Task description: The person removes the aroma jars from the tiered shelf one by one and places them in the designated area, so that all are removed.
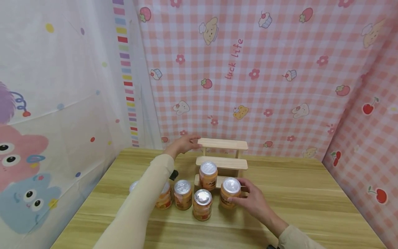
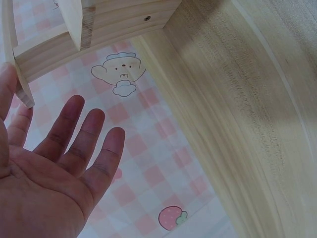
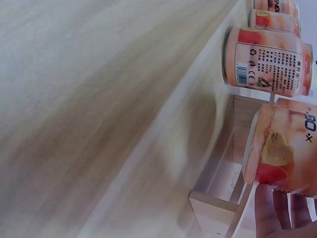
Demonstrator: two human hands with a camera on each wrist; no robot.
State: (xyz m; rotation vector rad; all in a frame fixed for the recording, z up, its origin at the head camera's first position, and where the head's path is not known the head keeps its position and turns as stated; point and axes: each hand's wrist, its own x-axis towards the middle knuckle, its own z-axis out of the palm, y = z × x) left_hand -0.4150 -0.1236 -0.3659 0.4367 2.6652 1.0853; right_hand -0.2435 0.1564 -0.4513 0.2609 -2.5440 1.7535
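Note:
A small three-tier wooden shelf (image 1: pixel 222 162) stands toward the back of the table. My left hand (image 1: pixel 186 144) is at the left end of its top tier; in the left wrist view, thumb and index finger pinch that end while the other fingers (image 2: pixel 89 134) stay extended. My right hand (image 1: pixel 253 199) grips an orange can (image 1: pixel 230 194) with a silver lid, in front of the lowest tier's right side. The right wrist view shows this held can (image 3: pixel 287 148) raised off the table. Another can (image 1: pixel 208 176) sits on the lowest tier's left part.
In front of the shelf stands a can (image 1: pixel 202 205), with another can (image 1: pixel 182 195) to its left. Farther left, a can (image 1: pixel 163 197) and one more lid (image 1: pixel 133 186) are partly covered by my left sleeve. A checked cloth (image 1: pixel 264 86) hangs behind the table (image 1: pixel 295 193).

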